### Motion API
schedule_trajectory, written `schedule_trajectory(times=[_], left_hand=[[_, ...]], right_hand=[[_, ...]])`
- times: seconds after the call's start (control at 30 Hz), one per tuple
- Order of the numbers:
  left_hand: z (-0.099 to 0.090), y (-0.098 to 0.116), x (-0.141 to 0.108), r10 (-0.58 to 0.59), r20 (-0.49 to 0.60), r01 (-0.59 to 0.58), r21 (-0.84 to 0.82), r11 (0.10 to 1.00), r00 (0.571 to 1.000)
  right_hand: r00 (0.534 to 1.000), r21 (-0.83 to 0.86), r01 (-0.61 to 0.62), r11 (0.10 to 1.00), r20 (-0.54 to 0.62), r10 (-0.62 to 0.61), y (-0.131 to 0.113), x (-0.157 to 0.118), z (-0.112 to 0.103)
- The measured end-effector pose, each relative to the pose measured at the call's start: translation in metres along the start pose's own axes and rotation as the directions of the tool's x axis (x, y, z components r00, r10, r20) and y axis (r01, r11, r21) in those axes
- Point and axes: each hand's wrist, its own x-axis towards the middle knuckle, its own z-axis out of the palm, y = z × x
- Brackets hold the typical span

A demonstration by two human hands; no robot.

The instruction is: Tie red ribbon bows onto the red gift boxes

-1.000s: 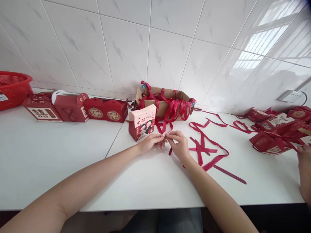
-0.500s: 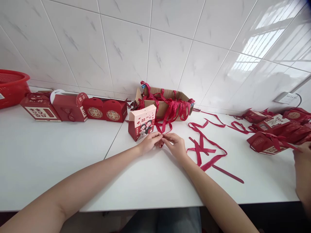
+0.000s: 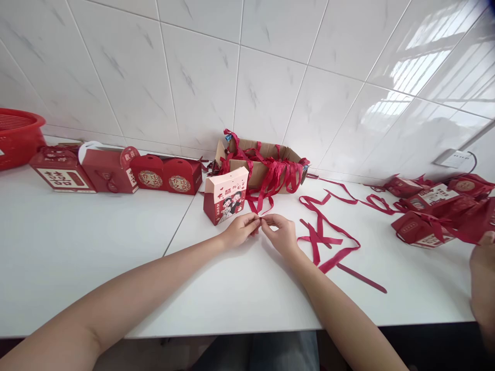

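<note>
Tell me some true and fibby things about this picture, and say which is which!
1. The left hand and right hand are close together. True.
2. The pink-topped box lies on its side. False: the pink-topped box stands upright.
3. The red basket is at the picture's left edge. True.
4. The ribbons on the cardboard box are green. False: the cardboard box's ribbons are red.
5. Another person's hand shows at the right. True.

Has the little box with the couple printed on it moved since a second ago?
No. Judged against the table seam, the couple-printed box shows no visible shift in any direction.
</note>
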Motion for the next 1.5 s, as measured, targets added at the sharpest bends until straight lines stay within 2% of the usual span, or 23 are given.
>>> schedule_trajectory(times=[0.27,0.63,0.9,1.2,1.33,1.5], left_hand=[[0.001,0.005,-0.003,0.053,-0.025,-0.05,0.12,0.992,0.998],[-0.002,0.002,-0.001,0.05,-0.018,-0.045,0.204,0.978,0.999],[0.001,0.005,-0.004,0.046,-0.088,-0.024,0.245,0.969,0.995],[0.001,0.006,-0.004,0.074,-0.055,-0.058,0.254,0.965,0.996],[0.0,0.004,-0.004,0.083,-0.049,-0.068,0.254,0.965,0.995],[-0.001,0.003,-0.004,0.079,-0.052,-0.064,0.241,0.968,0.996]], right_hand=[[1.0,0.01,-0.021,1.0,-0.004,0.021,-0.002,0.001,-0.001],[0.995,0.086,-0.029,0.996,0.097,0.021,-0.001,0.007,-0.008],[0.997,-0.036,0.043,0.998,0.061,-0.041,0.003,0.006,-0.006],[0.972,-0.18,0.216,0.96,0.137,-0.192,0.005,0.005,-0.008],[0.96,-0.2,0.246,0.948,0.188,-0.209,0.003,0.004,-0.01],[0.959,-0.158,0.241,0.958,0.19,-0.211,0.002,0.006,-0.013]])
